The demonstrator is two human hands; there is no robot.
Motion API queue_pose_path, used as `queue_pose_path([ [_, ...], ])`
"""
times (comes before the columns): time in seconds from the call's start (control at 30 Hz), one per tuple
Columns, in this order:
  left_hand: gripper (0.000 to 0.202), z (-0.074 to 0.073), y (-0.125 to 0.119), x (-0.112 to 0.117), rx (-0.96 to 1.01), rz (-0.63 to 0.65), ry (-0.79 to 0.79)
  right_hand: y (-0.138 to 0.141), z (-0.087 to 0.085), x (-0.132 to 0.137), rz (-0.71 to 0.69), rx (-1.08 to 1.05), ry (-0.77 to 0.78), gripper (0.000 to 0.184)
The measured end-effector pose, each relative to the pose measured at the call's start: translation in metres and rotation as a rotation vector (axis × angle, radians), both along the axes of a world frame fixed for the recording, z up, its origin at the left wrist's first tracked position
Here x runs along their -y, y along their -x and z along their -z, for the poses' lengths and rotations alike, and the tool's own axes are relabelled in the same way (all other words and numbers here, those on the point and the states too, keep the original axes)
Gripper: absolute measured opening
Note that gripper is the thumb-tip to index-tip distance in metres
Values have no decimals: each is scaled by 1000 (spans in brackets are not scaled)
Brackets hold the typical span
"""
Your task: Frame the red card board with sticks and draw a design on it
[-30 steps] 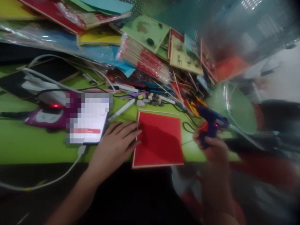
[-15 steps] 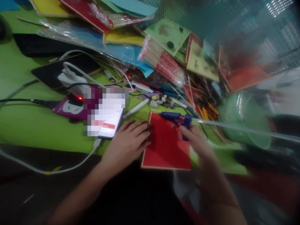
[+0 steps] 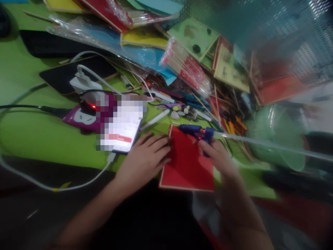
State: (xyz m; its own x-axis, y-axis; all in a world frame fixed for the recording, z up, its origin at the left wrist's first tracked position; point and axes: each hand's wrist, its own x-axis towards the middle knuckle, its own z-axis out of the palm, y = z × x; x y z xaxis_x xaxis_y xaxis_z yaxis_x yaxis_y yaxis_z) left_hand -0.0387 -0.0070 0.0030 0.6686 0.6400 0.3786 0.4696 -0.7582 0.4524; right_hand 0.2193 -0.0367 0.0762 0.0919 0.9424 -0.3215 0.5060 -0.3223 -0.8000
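My right hand [image 3: 217,156] is closed around the grip of a blue hot glue gun [image 3: 194,131]. A long clear glue stick [image 3: 249,138] sticks out of its back end to the right. The gun's nozzle points left, over the top left corner of a red panel [image 3: 188,166] with pale stick edging. My left hand [image 3: 149,152] lies with fingers stretched out, its fingertips at the panel's left edge. Close by on the left, a lit phone [image 3: 125,133] with a charging cable rests by that hand.
A purple power strip [image 3: 75,118] with a white charger [image 3: 84,83] lies left. Several pebbles [image 3: 183,111] and a white pen [image 3: 154,119] sit behind the panel. A wrapped stick bundle [image 3: 187,67] lies farther back. At right stands a green translucent tub [image 3: 278,135].
The whole view has shifted slightly, so things appear a little farther right. Both hands, the glue gun and the red panel keep nearly the same places relative to each other.
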Motion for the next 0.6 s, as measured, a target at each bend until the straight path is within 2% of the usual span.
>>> queue_pose_path([
  [0.37,22,-2,0,0,8,-4,5,-1,5,-1,8,21,5,60],
  [0.6,21,-2,0,0,12,-5,7,-2,3,1,10,46,3,58],
])
